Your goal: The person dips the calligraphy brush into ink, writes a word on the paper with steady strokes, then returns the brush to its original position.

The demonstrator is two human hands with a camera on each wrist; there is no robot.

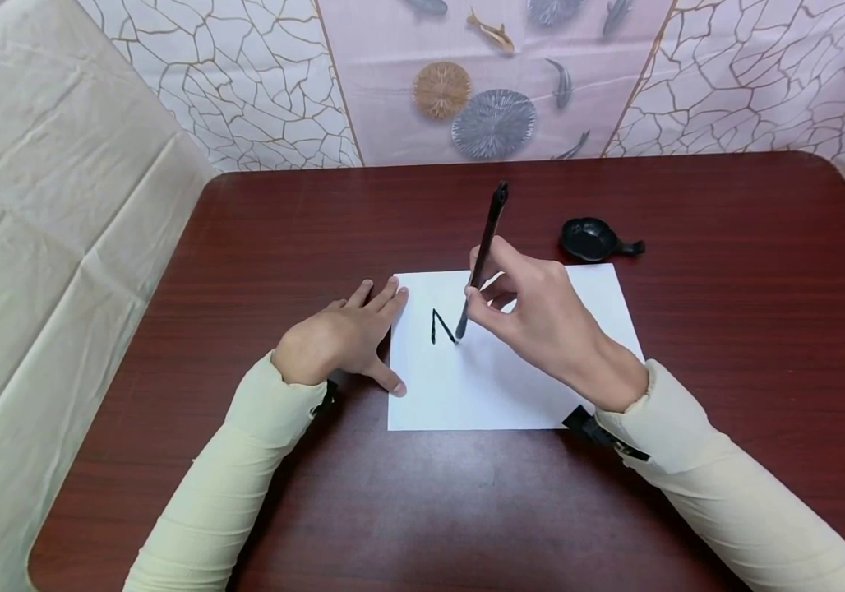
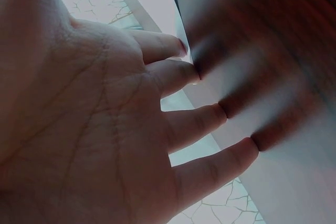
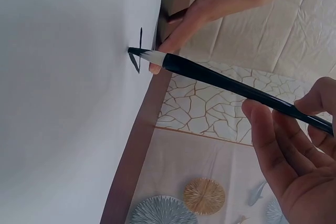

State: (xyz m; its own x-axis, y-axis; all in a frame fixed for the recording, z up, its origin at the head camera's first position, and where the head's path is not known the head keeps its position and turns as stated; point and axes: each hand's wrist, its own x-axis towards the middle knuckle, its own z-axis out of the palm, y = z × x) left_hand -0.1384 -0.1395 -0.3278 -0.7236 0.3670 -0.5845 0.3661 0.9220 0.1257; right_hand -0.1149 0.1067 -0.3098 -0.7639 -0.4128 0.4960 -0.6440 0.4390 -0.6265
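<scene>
My right hand [image 1: 541,316] pinches a black-handled brush [image 1: 487,226] between thumb and fingers, its top end leaning away from me. In the right wrist view the brush [image 3: 220,83] shows white bristles with an ink-dark tip, right at the sheet. Black strokes [image 1: 434,326] form an upright line and a slanting line down to the tip. The white paper [image 1: 526,395] lies flat on the table. At its left edge my left hand [image 1: 344,337] is spread, thumb and fingertips on the paper's margin. The left wrist view shows its palm and straight fingers [image 2: 210,174].
Behind the paper's far right corner sits a small black dish with a handle [image 1: 589,239]. The dark red wooden table [image 1: 304,222] extends around the sheet. Patterned cloth [image 1: 260,82] hangs beyond its far edge, and a cream cloth [image 1: 45,222] hangs along the left.
</scene>
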